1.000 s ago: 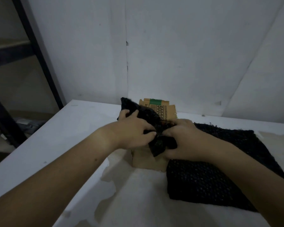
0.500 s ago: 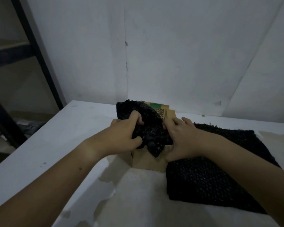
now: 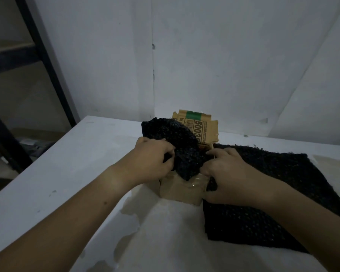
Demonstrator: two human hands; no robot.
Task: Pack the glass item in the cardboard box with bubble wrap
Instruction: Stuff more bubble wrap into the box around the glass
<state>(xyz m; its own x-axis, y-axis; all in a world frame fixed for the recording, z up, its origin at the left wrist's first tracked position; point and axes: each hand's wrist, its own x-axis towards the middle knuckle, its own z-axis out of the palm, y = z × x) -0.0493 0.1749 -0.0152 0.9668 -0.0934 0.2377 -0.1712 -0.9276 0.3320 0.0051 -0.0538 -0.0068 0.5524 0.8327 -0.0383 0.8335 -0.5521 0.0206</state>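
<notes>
Two hands on the bubble-wrap bundle [image 3: 182, 152] atop the box [image 3: 180, 190]: your left hand [image 3: 151, 160] curls round it, your right hand [image 3: 229, 173] pinches its edge, likely steadying it for seating. The glass is hidden, presumably inside.

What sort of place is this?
Likely a storeroom or packing corner: a worn white table, a bare wall, a dark rack at left, and a cardboard box with black bubble wrap.
</notes>
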